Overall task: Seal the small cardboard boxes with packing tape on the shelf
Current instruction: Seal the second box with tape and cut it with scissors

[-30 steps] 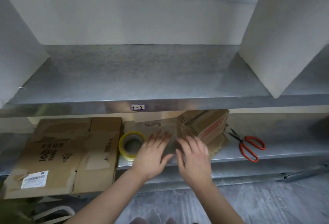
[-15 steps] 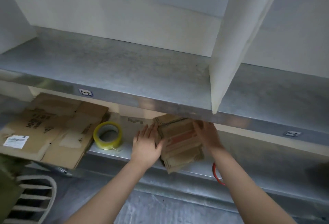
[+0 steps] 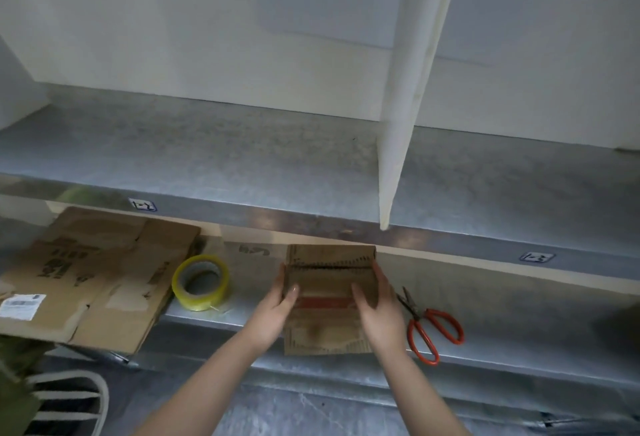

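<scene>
— Where is the box sitting?
— Your small cardboard box (image 3: 327, 283) lies flat at the front of the lower shelf (image 3: 502, 342), a dull grey metal sheet. It is brown corrugated board with a red band across it and a jagged dark line near its far edge.

— And my grip?
— Your left hand (image 3: 273, 311) clasps the box's left side, thumb on top. Your right hand (image 3: 379, 311) clasps the right side the same way.

— What lies around it?
— The tape roll (image 3: 201, 283), a glossy yellowish ring, stands tilted to the left, near the flattened cartons (image 3: 97, 279). The scissors (image 3: 433, 331), with orange loop handles, lie just beside your right hand.
</scene>
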Motion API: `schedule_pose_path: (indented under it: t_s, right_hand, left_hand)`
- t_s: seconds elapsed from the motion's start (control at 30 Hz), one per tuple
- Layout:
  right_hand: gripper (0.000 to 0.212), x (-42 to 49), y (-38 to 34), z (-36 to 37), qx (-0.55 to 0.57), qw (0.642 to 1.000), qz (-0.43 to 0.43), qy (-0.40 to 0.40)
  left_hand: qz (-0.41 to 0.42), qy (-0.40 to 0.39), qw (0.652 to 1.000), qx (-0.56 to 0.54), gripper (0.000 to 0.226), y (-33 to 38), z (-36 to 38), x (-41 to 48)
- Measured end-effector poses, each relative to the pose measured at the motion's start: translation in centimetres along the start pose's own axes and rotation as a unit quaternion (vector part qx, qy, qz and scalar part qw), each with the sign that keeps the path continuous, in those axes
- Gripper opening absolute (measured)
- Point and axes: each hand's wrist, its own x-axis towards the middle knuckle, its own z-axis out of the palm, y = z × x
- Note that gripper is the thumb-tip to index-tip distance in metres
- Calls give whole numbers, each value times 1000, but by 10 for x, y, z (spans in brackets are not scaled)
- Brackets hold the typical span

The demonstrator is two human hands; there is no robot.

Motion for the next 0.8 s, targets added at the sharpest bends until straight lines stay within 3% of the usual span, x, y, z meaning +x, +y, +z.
schedule_pose_path:
  t_s: [0.13,0.2,0.3,0.37,0.43,0.53,0.7,0.73,0.8]
  right_hand:
    - [68,12,-2,-2,56,998,4,-24]
    - [68,15,2,-3,82,994,2,-67]
    - [64,27,-1,-6,127,984,2,-127]
    - [61,34,-5,-6,138,976,3,-166]
    - [60,40,-6,-6,130,972,-11,-196]
    - [57,47,-13,-4,119,972,-16,-201]
    - [34,27,-24,16,-3,998,-57,12]
    - [32,15,-23,19,-8,997,-69,24]
    - [39,-7,-18,22,-4,996,-81,-26]
  left_hand:
    - [34,44,992,116,53,9,-19,5]
    - [31,30,984,173,72,12,-40,8]
    - [32,-86,979,183,106,21,-65,18]
    - [55,-172,950,257,98,26,-69,21]
    - [100,-188,925,316,89,21,-69,19]
    - [121,-106,933,323,88,7,-62,7]
    - [80,82,920,374,97,-11,-19,-17]
    - [69,98,917,381,99,-11,-10,-20]
    - [73,95,920,372,94,-11,2,-23]
